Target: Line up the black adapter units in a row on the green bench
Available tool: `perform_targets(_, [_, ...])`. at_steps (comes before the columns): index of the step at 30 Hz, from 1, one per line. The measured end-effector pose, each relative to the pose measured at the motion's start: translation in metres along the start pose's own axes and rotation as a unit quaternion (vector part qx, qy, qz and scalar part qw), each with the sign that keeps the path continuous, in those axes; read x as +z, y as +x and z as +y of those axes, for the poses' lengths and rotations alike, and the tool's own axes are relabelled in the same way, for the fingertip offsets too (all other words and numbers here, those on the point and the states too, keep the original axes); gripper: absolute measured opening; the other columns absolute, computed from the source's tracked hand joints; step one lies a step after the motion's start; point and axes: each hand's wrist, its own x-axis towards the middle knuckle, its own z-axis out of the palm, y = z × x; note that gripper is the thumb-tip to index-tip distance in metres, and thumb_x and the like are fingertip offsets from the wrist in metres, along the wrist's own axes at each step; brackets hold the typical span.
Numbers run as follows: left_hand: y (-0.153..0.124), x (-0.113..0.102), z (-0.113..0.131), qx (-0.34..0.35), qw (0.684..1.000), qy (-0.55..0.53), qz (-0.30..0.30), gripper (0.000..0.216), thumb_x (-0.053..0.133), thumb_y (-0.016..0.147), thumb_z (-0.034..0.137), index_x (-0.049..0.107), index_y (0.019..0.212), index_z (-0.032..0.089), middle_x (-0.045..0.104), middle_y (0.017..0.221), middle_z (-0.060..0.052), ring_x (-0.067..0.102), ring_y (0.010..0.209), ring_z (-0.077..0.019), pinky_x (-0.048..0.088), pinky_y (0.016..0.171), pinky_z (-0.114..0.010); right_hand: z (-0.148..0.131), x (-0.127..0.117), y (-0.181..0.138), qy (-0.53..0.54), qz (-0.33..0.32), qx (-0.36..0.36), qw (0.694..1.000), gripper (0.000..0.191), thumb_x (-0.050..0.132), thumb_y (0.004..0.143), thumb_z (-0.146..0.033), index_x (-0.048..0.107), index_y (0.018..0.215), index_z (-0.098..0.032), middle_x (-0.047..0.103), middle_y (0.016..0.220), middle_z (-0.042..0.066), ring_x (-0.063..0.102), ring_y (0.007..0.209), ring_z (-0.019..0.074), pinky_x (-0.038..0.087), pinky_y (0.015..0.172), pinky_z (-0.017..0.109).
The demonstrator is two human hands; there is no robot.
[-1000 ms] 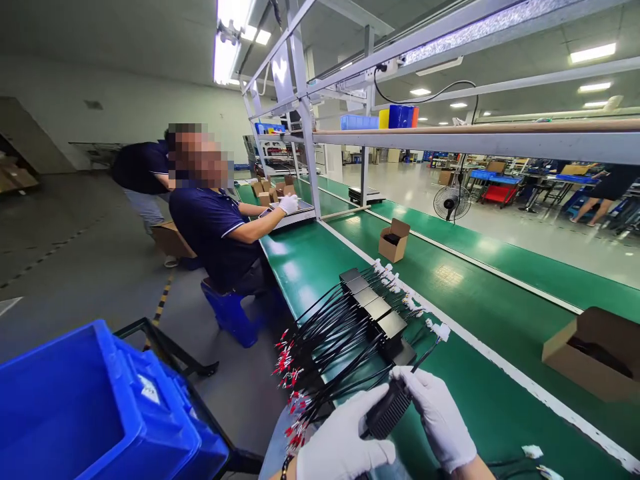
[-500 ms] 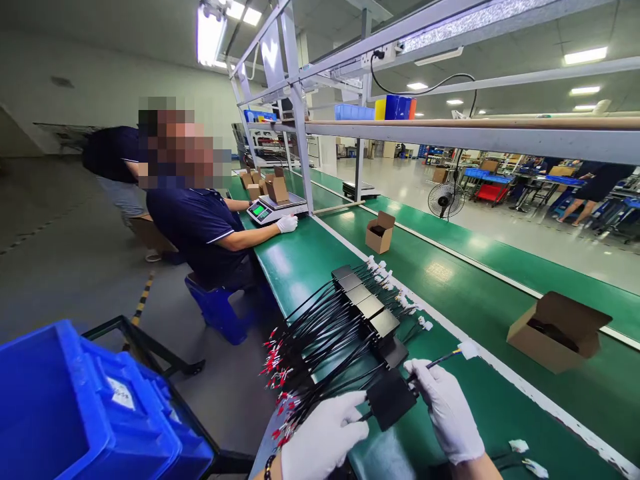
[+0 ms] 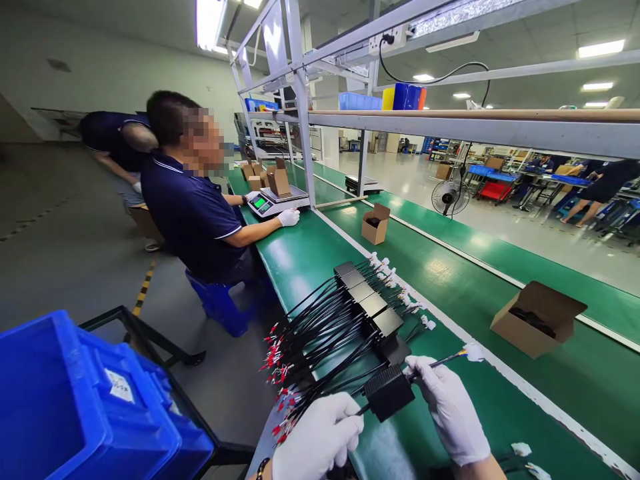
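Observation:
Between my hands is a black finned electronics box (image 3: 389, 393), tilted, its ribbed side showing. My left hand (image 3: 320, 437), in a white glove, pinches the black cables at the box's left end. My right hand (image 3: 447, 410), also gloved, grips the cable (image 3: 447, 360) leaving its right end. That cable ends in a white connector (image 3: 474, 352). Just beyond lies a row of similar black boxes (image 3: 373, 303), with red-and-white wire ends (image 3: 280, 373) towards the left and white connectors (image 3: 400, 287) towards the right.
An open carton (image 3: 530, 347) and a smaller one (image 3: 375, 231) stand on the green belt (image 3: 440, 267). A co-worker (image 3: 195, 207) sits at a scale (image 3: 280, 202). Blue bins (image 3: 95, 413) are at lower left. A metal shelf frame (image 3: 450, 127) crosses overhead. More connectors (image 3: 525, 457) lie at lower right.
The held box has turned from its flat face to its ribbed side, both hands keeping their grip. The cartons on the belt have shifted left, and the view has shifted slightly.

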Motion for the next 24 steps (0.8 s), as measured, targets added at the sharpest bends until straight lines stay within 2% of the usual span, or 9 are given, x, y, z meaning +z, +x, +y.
perform_targets(4, [0.002, 0.000, -0.004, 0.007, 0.999, -0.009, 0.031, 0.013, 0.050, 0.071, 0.032, 0.048, 0.070, 0.019, 0.050, 0.056, 0.006, 0.039, 0.044, -0.0081, 0.028, 0.045, -0.021, -0.003, 0.001, -0.001, 0.001, -0.017, 0.003, 1.000, 0.033, 0.049, 0.089, -0.049, 0.067, 0.096, -0.022, 0.066, 0.095, 0.008, 0.059, 0.091, 0.0244, 0.049, 0.085, 0.035])
perform_targets(8, [0.003, -0.002, -0.007, 0.050, 0.994, 0.066, 0.067, 0.014, 0.049, 0.074, 0.031, 0.049, 0.066, 0.019, 0.043, 0.057, 0.006, 0.037, 0.052, -0.0099, 0.027, 0.049, -0.022, -0.005, -0.001, -0.001, 0.025, -0.034, 0.000, 0.999, 0.029, 0.053, 0.088, -0.047, 0.068, 0.095, -0.023, 0.067, 0.098, 0.008, 0.059, 0.095, 0.0242, 0.048, 0.089, 0.035])
perform_targets(12, [0.001, -0.004, -0.005, 0.087, 0.979, 0.153, 0.103, 0.018, 0.048, 0.077, 0.029, 0.048, 0.062, 0.019, 0.046, 0.060, 0.005, 0.043, 0.062, -0.0127, 0.030, 0.058, -0.023, 0.001, -0.003, 0.001, 0.050, -0.039, 0.016, 0.998, 0.025, 0.056, 0.087, -0.045, 0.068, 0.096, -0.025, 0.067, 0.098, 0.007, 0.059, 0.096, 0.0236, 0.047, 0.091, 0.035])
perform_targets(19, [0.001, 0.000, -0.003, 0.090, 0.976, 0.168, 0.108, 0.017, 0.049, 0.077, 0.028, 0.051, 0.063, 0.019, 0.048, 0.059, 0.005, 0.043, 0.061, -0.0130, 0.032, 0.059, -0.023, 0.007, -0.007, 0.003, 0.059, -0.051, 0.006, 0.997, 0.023, 0.055, 0.089, -0.042, 0.068, 0.097, -0.025, 0.066, 0.095, 0.007, 0.060, 0.094, 0.0229, 0.047, 0.091, 0.035])
perform_targets(24, [0.001, 0.002, -0.006, 0.111, 0.968, 0.176, 0.139, 0.015, 0.052, 0.078, 0.027, 0.060, 0.067, 0.019, 0.061, 0.068, 0.002, 0.054, 0.069, -0.0149, 0.038, 0.066, -0.024, 0.005, -0.010, 0.002, 0.092, -0.054, 0.017, 0.994, 0.022, 0.060, 0.085, -0.043, 0.069, 0.095, -0.026, 0.067, 0.094, 0.007, 0.061, 0.088, 0.0215, 0.050, 0.083, 0.032])
